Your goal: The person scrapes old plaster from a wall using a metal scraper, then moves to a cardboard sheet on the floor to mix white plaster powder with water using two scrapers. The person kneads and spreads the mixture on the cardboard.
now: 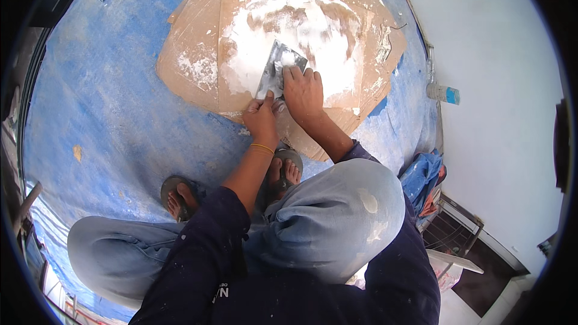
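Note:
A flat grey metal trowel blade, smeared with white paste, tilts over a sheet of cardboard. My left hand pinches its near end, thumb on top. Beside the blade's right edge, my right hand is closed with the knuckles up. What its fingers wrap round is hidden beneath them. A small lump of white paste clings to the blade near those fingers. Under both hands lies the cardboard, its middle thickly coated with white paste and streaked brown where the board shows through.
Paint-marked blue sheeting covers the floor around the cardboard. A plastic bottle stands by the white wall on the right. Blue cloth is heaped beside a metal rack. My sandalled feet are close to the board.

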A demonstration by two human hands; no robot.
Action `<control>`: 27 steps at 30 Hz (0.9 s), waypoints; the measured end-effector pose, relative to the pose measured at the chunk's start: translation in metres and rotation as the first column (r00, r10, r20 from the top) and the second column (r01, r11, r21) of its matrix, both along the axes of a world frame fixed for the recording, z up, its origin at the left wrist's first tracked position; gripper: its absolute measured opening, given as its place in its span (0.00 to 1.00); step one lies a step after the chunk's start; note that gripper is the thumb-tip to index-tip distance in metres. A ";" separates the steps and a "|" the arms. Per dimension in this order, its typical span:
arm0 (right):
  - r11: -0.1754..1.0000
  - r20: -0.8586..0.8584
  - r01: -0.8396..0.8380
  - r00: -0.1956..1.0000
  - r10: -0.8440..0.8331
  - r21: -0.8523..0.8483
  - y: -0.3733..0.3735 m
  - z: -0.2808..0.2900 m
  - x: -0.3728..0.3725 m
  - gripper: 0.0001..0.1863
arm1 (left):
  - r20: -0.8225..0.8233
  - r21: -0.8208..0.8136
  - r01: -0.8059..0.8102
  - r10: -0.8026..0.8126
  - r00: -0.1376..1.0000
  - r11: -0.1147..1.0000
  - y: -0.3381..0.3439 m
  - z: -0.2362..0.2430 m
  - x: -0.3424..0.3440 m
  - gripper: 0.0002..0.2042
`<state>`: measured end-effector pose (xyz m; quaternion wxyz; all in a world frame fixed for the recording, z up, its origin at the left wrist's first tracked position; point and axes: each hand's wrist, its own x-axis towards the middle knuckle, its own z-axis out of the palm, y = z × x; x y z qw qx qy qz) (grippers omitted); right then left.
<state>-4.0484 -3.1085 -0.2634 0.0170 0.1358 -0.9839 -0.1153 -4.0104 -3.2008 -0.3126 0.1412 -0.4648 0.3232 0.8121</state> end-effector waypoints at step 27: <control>0.998 0.154 0.066 0.986 -0.064 -0.011 0.014 0.016 -0.005 0.13 | 0.007 -0.012 0.059 -0.059 0.998 0.998 0.009 0.004 0.021 0.10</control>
